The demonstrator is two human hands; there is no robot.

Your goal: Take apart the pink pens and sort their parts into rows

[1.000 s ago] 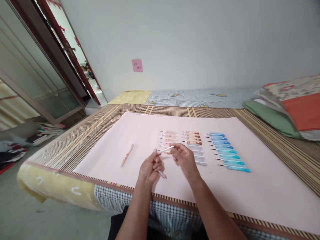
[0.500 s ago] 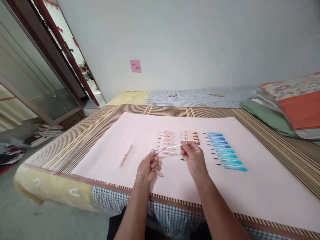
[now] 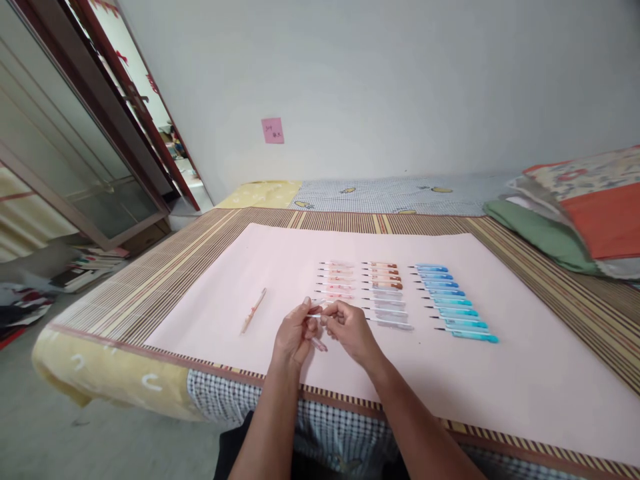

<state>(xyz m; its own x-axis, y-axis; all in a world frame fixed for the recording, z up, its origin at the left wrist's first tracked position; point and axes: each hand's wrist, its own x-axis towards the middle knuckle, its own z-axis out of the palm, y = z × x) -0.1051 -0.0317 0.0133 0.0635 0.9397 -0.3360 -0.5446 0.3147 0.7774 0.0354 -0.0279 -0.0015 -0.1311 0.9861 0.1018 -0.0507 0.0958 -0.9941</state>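
My left hand (image 3: 294, 332) is closed, its thumb and fingers pinching a clear pen part that looks like a barrel. My right hand (image 3: 345, 328) pinches a thin white pen refill (image 3: 314, 316), with its fingertips almost touching the left ones. The fingers hide most of both pieces. A clear pinkish pen part (image 3: 319, 345) shows below my left fingers; whether it is held or lying on the sheet I cannot tell. Just beyond my hands lie pink pens (image 3: 340, 280). Grey clear pens (image 3: 390, 305) lie to the right of my right hand.
Pale pink sheet (image 3: 210, 300) covers much of the striped mat (image 3: 165, 267) on the bed. Brown pens (image 3: 384, 275) and blue pens (image 3: 455, 293) lie in columns. One clear orange-pink pen (image 3: 253, 311) is alone at left. Folded bedding (image 3: 600, 213) sits at right.
My right hand has moved left and closer to my left hand, bringing the refill with it, so less of the refill shows. The grey pens have come into view. My left hand has barely moved.
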